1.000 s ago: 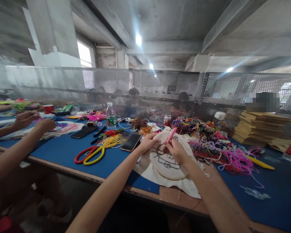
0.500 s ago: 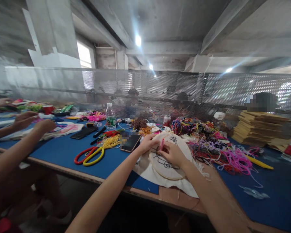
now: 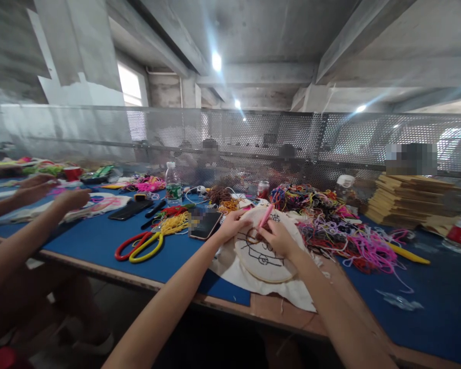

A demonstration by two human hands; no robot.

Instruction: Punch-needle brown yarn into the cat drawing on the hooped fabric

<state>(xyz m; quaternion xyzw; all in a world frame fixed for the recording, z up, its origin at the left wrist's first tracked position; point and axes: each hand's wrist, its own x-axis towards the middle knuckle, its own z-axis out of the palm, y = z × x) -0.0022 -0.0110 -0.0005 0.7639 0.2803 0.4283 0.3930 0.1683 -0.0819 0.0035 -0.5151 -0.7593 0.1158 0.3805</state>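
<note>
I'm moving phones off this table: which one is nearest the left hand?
The phone between the yellow yarn and the left hand; the other phone lies farther left.

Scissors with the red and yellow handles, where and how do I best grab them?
Probably by the yellow loop and red loop together, with the left hand, the nearer one, coming from the near table edge. The large loops lie flat on the blue tabletop, facing that edge; the blades point away toward the yellow yarn, their tips indistinct.
</note>
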